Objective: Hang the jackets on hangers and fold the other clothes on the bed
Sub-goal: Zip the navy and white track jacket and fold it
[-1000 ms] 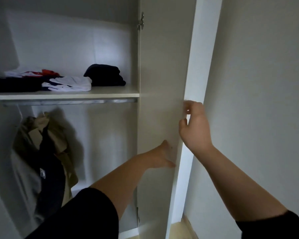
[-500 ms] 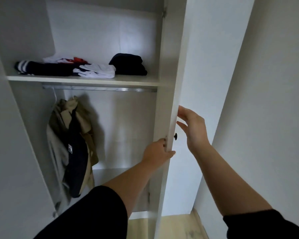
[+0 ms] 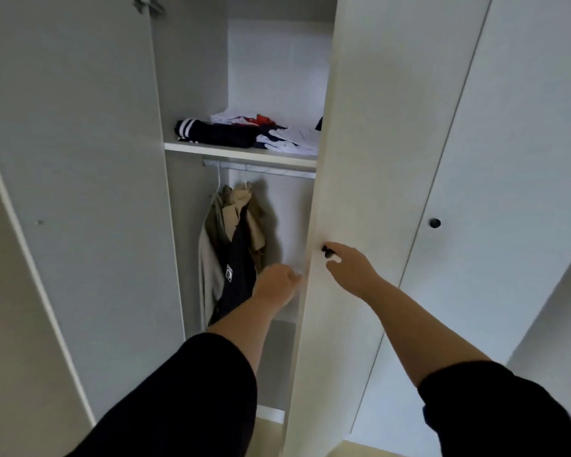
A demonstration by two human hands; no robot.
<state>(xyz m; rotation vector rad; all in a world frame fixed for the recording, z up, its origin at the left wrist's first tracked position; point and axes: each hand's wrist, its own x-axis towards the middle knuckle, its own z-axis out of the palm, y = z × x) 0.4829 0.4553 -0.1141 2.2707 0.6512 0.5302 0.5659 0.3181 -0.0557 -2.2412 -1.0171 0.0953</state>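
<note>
Left hand [image 3: 277, 285] is curling its fingers against the free edge of the half-shut wardrobe door [image 3: 376, 192] and gripping it, though the fingertips are blurring there. Right hand [image 3: 351, 273] is reaching to that door's black door knob [image 3: 326, 251], with the forefinger above and the thumb below, both touching it. Whether they are pinching it I cannot tell.

That door is covering the right part of the wardrobe opening. On the left, the open door [image 3: 80, 176] is standing wide, and to the right a closed door [image 3: 515, 143] is showing a second knob [image 3: 434, 222].

Inside, a white shelf [image 3: 211, 148] is carrying the folded clothes. A striped navy garment [image 3: 211, 133] is lying at the shelf's left end, with a white and red piece [image 3: 241, 118] behind it. A white garment [image 3: 294, 140] is lying further right, passing behind the door.

Under the shelf's front edge a metal rail [image 3: 261, 168] is running across. Two jackets are hanging at the rail's left end: a beige jacket [image 3: 208, 258] and, in front of it, a navy jacket [image 3: 239, 291] bearing a small white patch [image 3: 229, 275]. A white hanger hook [image 3: 218, 179] is looping over the rail above them.
</note>
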